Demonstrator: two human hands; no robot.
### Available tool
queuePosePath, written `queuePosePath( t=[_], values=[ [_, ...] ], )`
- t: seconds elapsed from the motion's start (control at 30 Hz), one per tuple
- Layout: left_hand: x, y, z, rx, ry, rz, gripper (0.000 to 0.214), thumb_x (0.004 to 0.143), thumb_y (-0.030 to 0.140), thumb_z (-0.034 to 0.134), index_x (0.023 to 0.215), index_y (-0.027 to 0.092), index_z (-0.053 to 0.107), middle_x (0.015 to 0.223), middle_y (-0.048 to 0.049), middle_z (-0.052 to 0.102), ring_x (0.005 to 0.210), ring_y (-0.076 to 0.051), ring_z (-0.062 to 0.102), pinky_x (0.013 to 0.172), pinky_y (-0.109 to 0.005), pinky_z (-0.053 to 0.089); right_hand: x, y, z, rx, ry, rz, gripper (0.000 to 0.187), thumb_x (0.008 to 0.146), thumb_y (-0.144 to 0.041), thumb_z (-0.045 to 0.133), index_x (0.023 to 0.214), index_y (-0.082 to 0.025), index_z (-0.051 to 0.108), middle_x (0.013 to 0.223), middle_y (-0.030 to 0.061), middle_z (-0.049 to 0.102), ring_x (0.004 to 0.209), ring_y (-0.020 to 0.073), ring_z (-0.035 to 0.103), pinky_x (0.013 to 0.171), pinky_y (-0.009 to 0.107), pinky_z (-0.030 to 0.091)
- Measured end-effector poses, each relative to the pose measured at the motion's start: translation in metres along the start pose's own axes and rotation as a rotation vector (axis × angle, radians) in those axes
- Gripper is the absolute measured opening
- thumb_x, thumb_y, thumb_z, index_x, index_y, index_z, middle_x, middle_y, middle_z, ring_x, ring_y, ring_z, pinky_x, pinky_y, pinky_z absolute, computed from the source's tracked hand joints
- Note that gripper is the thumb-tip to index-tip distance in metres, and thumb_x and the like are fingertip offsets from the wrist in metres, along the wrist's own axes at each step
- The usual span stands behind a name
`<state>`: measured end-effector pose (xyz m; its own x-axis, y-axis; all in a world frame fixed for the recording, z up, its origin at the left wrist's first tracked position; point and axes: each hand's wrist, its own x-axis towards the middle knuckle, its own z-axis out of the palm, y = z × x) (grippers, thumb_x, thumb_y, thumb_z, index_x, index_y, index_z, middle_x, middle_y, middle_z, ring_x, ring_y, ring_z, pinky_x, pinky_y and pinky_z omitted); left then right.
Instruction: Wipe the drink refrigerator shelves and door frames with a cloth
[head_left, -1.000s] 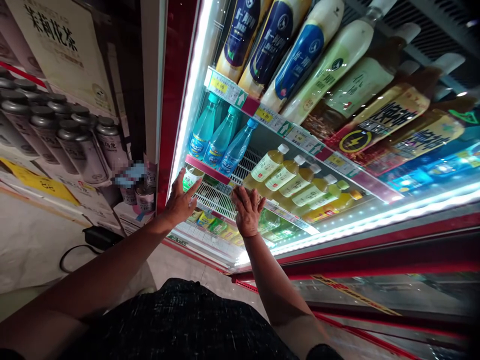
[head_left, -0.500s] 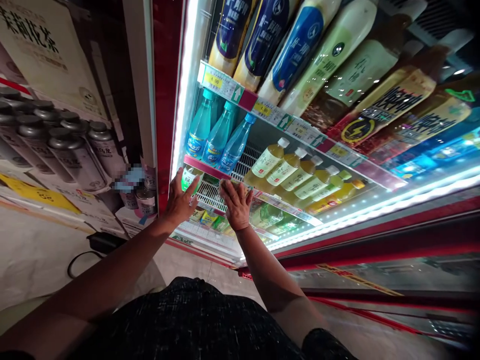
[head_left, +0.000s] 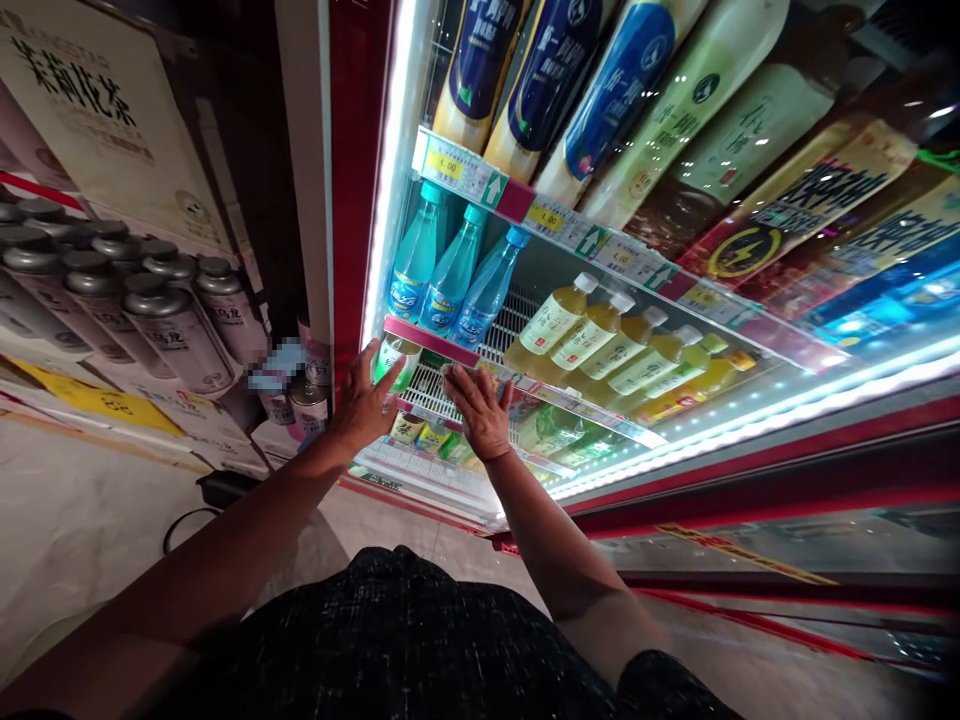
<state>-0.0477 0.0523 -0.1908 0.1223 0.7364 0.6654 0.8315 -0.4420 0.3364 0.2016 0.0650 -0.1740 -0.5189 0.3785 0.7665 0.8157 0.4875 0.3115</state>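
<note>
My left hand (head_left: 364, 410) reaches into a lit drinks cooler with its fingers apart, against a green-labelled bottle (head_left: 396, 358) at the left end of a white wire shelf (head_left: 429, 388). Whether the fingers close around the bottle is hard to tell; they look spread. A little to the right, my right hand (head_left: 480, 412) lies palm down with spread fingers on the front edge of the same shelf, and holds nothing that I can see. Three blue water bottles (head_left: 450, 285) stand just above both hands.
Yellow tea bottles (head_left: 592, 335) fill the shelf to the right, and large bottles (head_left: 607, 100) the shelf above, behind a price strip (head_left: 570, 235). Green bottles (head_left: 547, 430) sit lower. Silver cans (head_left: 172, 320) are stacked outside on the left. A black cable (head_left: 225, 488) lies on the floor.
My right hand has slid left and a little down along the shelf's front edge. My left hand has stayed at the green-labelled bottle. The view has shifted slightly.
</note>
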Motion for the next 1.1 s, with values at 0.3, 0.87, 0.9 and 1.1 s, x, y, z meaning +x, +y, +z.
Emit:
queuePosePath(
  t=[0.3,0.87,0.9,1.1],
  values=[
    [0.013,-0.016,0.002,0.032,-0.043,0.038,0.095,0.083,0.009,0.068,0.165,0.031,0.024,0.175,-0.0107,-0.01,0.16,-0.042,0.006,0.126,-0.061,0.029,0.021,-0.022,0.014,-0.041,0.044,0.079,0.048,0.102,-0.018,0.042,0.145,-0.031,0.059,0.156,-0.0037,0.056,0.163,0.0184,0.001,0.132,0.05,-0.009],
    [0.012,-0.042,-0.006,-0.059,-0.066,0.196,0.094,0.086,0.005,0.062,0.165,0.033,0.02,0.175,-0.0079,-0.005,0.161,-0.034,0.01,0.126,-0.054,0.033,0.034,-0.049,0.035,0.031,-0.191,0.063,0.056,0.102,-0.021,0.048,0.156,-0.038,0.044,0.16,-0.0043,0.051,0.163,0.0161,0.002,0.126,0.055,-0.021],
    [0.012,-0.043,-0.007,-0.073,-0.067,0.202,0.091,0.088,0.006,0.06,0.165,0.033,0.021,0.176,-0.0076,-0.005,0.161,-0.033,0.009,0.126,-0.054,0.033,0.038,-0.05,0.036,0.037,-0.16,0.086,0.057,0.103,-0.021,0.047,0.157,-0.038,0.042,0.16,-0.0045,0.051,0.163,0.0157,0.0,0.126,0.055,-0.021],
    [0.014,-0.048,-0.015,-0.078,-0.103,0.22,0.089,0.09,0.007,0.055,0.167,0.025,0.012,0.175,-0.013,0.004,0.161,-0.03,0.01,0.128,-0.051,0.031,0.051,-0.065,0.046,0.077,-0.094,0.017,0.052,0.105,-0.023,0.046,0.157,-0.033,0.044,0.158,-0.0051,0.053,0.162,0.013,0.002,0.129,0.047,-0.019]
  ],
)
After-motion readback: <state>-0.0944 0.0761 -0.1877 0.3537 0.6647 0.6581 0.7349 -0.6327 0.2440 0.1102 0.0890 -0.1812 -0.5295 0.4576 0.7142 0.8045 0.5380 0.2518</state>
